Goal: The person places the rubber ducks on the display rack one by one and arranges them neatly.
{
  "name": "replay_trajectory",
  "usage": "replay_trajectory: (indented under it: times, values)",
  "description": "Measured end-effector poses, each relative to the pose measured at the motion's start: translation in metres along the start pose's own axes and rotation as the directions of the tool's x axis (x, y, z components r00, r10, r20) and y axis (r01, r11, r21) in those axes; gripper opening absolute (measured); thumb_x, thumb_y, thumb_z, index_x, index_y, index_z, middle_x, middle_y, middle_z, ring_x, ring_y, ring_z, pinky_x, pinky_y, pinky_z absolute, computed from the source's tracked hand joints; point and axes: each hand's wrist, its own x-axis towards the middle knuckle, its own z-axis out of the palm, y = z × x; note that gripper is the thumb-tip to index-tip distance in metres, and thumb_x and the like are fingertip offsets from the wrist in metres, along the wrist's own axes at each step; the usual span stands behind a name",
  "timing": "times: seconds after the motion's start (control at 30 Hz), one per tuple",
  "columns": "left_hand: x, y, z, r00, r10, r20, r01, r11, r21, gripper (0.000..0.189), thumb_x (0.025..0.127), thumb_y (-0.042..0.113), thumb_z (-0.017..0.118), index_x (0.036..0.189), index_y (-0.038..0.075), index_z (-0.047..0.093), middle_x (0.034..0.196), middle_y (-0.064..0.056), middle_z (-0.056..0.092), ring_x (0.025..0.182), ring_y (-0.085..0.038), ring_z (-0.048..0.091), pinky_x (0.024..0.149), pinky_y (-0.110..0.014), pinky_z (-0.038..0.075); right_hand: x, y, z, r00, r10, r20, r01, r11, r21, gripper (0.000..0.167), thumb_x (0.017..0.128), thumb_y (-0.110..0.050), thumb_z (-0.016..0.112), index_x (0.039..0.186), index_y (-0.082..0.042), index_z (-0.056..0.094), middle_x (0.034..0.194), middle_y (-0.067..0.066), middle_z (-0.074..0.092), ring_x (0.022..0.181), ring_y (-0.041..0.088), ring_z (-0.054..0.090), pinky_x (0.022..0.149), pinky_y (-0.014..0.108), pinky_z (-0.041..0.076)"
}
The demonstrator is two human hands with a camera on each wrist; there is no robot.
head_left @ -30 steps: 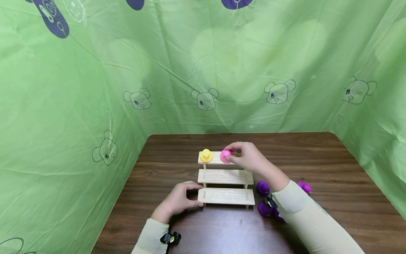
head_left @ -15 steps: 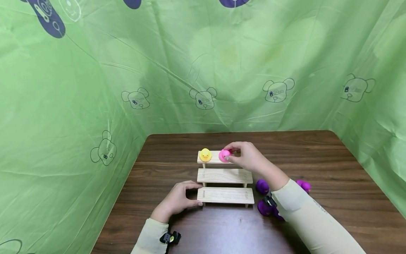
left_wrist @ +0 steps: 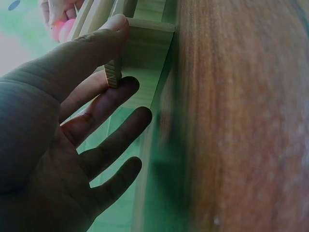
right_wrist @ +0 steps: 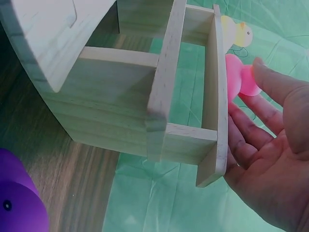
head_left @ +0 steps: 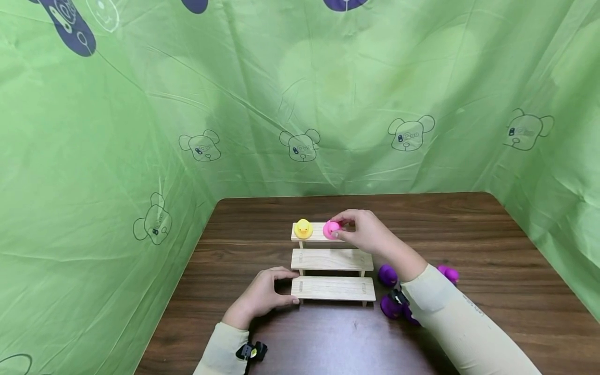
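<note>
The right hand point(head_left: 367, 232) pinches the pink duck point(head_left: 329, 229) on the stand's point(head_left: 333, 259) top step, presumably to keep it upright. The left hand point(head_left: 260, 296) grips the bottom step's end, apparently as a brace. Left of the right hand sits the yellow duck point(head_left: 303, 229).

Creased green cloth point(head_left: 356, 78), printed with outlined animal heads point(head_left: 302, 147), hangs behind the brown, wood-grained table point(head_left: 469, 229) and along both its sides.
</note>
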Motion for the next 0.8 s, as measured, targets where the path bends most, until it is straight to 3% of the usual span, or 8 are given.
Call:
replay_trajectory:
  times: [0.47,0.8]
  values:
    - [0.001,0.000,0.001,1.000,0.023,-0.008,-0.023,1.000,0.009,0.053,0.076,0.026,0.097,0.124,0.019,0.077,0.122,0.010,0.071,0.116,-0.013,0.066,0.104,-0.038,0.053,-0.007,0.003,-0.008,1.000,0.022,-0.015,-0.022,0.999,0.025,0.036,0.089,-0.019,0.087,0.123,-0.012,0.075,0.116,0.002,0.075,0.109,0.026,0.070,0.099,0.046,0.056]
    - [0.002,0.000,0.000,1.000,0.019,-0.003,-0.019,1.000,0.002,0.053,0.076,0.026,0.097,0.124,0.019,0.077,0.122,0.009,0.071,0.117,-0.014,0.065,0.105,-0.038,0.052,-0.025,0.015,-0.040,0.998,0.043,-0.048,-0.044,0.999,-0.018,0.042,0.090,-0.025,0.086,0.128,-0.013,0.073,0.127,0.007,0.073,0.119,0.033,0.067,0.103,0.054,0.053]
